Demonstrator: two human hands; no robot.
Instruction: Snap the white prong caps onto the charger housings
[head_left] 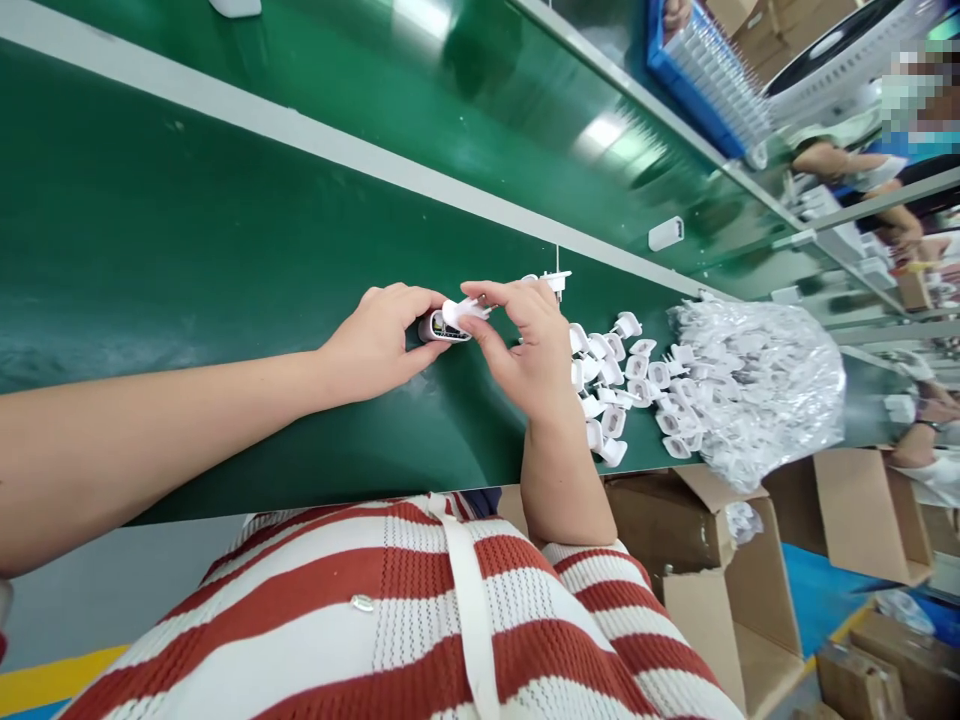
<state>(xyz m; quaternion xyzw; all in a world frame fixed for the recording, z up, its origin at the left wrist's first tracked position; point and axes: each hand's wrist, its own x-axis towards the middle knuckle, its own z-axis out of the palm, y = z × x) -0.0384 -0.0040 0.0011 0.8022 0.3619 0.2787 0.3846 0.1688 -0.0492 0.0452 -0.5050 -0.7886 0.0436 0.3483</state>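
Observation:
My left hand (386,340) is closed around a white charger housing (435,326), whose open end faces right and shows parts inside. Between the thumb and fingers of my right hand (529,345) is a white plug cap (457,314) with two pins pointing right. The cap is tilted at the housing's open end; whether the two touch I cannot tell. Just right of my right hand lie several loose white plug caps (613,420) on the green table.
A clear plastic bag (780,380) of plug caps lies on the right of the table (225,240). One white housing (666,234) lies beyond the pale strip (375,165). Open cardboard boxes (750,620) stand below the edge. Co-workers' arms (855,165) and a blue tray (697,80) are farther off.

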